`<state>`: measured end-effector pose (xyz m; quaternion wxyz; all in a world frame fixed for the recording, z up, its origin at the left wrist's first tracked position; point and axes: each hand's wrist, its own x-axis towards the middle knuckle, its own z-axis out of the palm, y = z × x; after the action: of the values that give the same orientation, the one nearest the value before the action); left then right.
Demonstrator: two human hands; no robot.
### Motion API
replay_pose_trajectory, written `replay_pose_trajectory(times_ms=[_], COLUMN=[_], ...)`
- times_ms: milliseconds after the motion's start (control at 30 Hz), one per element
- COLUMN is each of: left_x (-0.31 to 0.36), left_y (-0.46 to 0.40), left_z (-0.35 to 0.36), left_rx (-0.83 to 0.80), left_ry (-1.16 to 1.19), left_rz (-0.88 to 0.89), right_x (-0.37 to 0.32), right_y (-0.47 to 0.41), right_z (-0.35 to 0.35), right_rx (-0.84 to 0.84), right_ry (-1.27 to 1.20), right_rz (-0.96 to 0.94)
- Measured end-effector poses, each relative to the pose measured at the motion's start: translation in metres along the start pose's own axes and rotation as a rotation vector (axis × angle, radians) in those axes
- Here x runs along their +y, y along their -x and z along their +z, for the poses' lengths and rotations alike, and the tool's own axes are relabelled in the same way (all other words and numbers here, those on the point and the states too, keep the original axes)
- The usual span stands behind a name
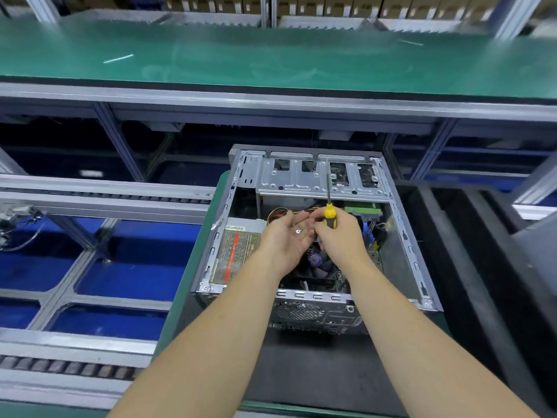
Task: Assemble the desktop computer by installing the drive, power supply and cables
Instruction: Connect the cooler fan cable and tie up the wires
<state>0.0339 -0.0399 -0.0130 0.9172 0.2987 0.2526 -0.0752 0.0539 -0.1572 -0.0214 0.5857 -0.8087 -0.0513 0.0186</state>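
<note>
Head view looks down on an open sheet-metal computer case (316, 236) lying on dark foam. Above it, the left hand (286, 242) lies palm-up, fingers relaxed, cradling a small shiny screw (298, 231). Beside it the right hand (342, 236) grips a yellow-handled screwdriver (329, 206), shaft upright. Beyond the case runs a green-topped bench (271, 55).

Inside the open computer case (401, 233), the power supply (238, 251) sits at left, the drive cage (301, 179) at the far end, both hands (286, 239) above its middle.
</note>
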Motion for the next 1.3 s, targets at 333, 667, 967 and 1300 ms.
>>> replay_pose_trajectory(times_ms=[333,667,967,1300], left_x=[0.002,0.0,-0.002,-0.005], left_y=[-0.002,-0.008,-0.01,-0.011], left_z=[-0.004,-0.007,-0.005,-0.006], left_rx=[0.02,-0.007,0.038,0.072], left_ry=[0.005,-0.084,-0.111,-0.124], left_rz=[-0.074,-0.11,-0.111,-0.119], right_x=[0.005,0.009,0.007,0.003], right_y=[-0.004,-0.008,-0.008,-0.004], right_z=[-0.003,0.008,0.006,0.003], right_rx=[0.048,-0.062,-0.051,0.004], right_ry=[0.135,0.375,0.41,0.314], right_rz=[-0.099,-0.067,-0.03,-0.053])
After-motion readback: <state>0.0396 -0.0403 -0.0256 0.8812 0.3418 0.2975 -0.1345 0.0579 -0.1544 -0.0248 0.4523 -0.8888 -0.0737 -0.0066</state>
